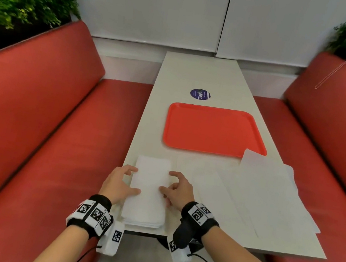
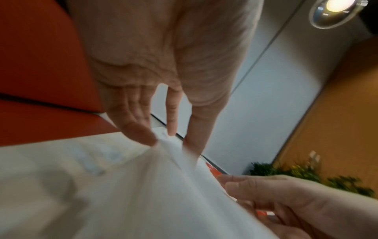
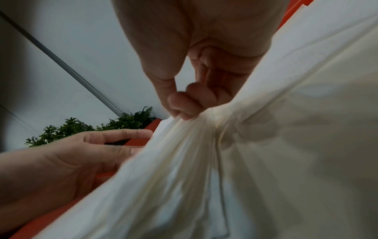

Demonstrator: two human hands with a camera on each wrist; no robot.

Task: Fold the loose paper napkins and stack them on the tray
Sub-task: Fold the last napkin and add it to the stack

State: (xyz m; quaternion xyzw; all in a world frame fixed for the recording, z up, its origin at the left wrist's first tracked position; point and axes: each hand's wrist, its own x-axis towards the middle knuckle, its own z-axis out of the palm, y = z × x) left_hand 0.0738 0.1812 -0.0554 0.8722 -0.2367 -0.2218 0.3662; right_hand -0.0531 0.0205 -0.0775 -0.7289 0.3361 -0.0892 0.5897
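A long folded white napkin [image 1: 148, 200] lies lengthwise at the near left corner of the table, on what looks like a thin pile of folded ones. My left hand [image 1: 135, 180] pinches its left edge, thumb on top. My right hand [image 1: 167, 181] pinches its right edge in the same way. In the left wrist view the left hand [image 2: 169, 142] has fingers and thumb closed on a raised fold of the napkin [image 2: 163, 194]. The right wrist view shows the right hand [image 3: 180, 113] gathering the napkin [image 3: 204, 177] between thumb and fingers. The orange tray [image 1: 208, 130] sits bare beyond.
Several loose unfolded napkins [image 1: 260, 191] spread over the table's near right, one corner overlapping the tray. A round purple sticker [image 1: 200, 94] lies behind the tray on the pale table [image 1: 200, 73]. Red benches [image 1: 41, 131] flank both sides, with plants [image 1: 17, 2] behind.
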